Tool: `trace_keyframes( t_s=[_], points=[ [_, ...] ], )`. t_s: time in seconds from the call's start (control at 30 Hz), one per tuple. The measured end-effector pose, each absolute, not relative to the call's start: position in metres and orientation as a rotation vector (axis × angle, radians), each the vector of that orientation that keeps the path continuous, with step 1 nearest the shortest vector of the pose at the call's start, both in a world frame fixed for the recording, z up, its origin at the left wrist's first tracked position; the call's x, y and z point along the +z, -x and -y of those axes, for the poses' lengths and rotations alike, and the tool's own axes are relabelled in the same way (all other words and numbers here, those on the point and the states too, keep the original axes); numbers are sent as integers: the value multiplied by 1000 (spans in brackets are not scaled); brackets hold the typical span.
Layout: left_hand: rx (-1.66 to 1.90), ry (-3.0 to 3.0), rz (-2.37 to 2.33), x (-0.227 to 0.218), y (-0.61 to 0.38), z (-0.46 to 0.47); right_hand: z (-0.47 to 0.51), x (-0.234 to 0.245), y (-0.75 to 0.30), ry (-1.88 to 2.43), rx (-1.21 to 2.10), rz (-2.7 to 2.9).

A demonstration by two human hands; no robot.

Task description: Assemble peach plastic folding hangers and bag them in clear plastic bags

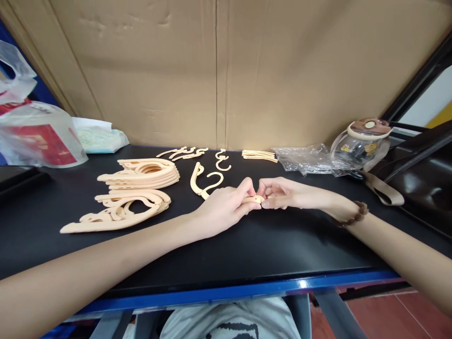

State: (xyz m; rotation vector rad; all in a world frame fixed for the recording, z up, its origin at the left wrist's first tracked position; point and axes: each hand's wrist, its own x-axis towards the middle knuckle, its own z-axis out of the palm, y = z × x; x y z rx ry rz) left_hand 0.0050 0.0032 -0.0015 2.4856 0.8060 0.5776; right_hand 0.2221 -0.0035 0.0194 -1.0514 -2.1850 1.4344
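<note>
A cream plastic folding hanger [196,182] with a curved hook lies partly under my left hand [222,209]. My left fingers are closed on its right arm, whose tip shows between my two hands. My right hand [282,194] pinches at that same tip, thumb and fingers pressed together; any small piece inside the grip is hidden. Two piles of cream hanger parts, an upper stack [141,175] and a lower one [123,212], lie to the left. Beyond my hands are loose hooks [223,162], a row of slim arm pieces [185,153] and a bundle of straight strips [259,155].
Crumpled clear plastic [303,159] and a transparent bottle with a strap [362,143] stand at back right, beside a dark bag [423,174]. At left are a plastic bag [38,134] and a tissue pack [100,136]. Cardboard [158,70] walls the back; a blue edge [247,293] runs along the front.
</note>
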Motion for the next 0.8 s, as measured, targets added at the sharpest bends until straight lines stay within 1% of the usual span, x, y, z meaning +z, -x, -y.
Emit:
trace_keyframes(
  t_s=[0.2,0.5,0.8],
  points=[
    [589,-2474,-686,0,-3,-5,3,26,-226,1107,1419,2191],
    [631,-2448,-660,1,-1,-8,1,26,-229,1127,1400,2200],
    [619,-2427,-697,2,0,-4,1,17,-221,908,1631,2034]
  ],
)
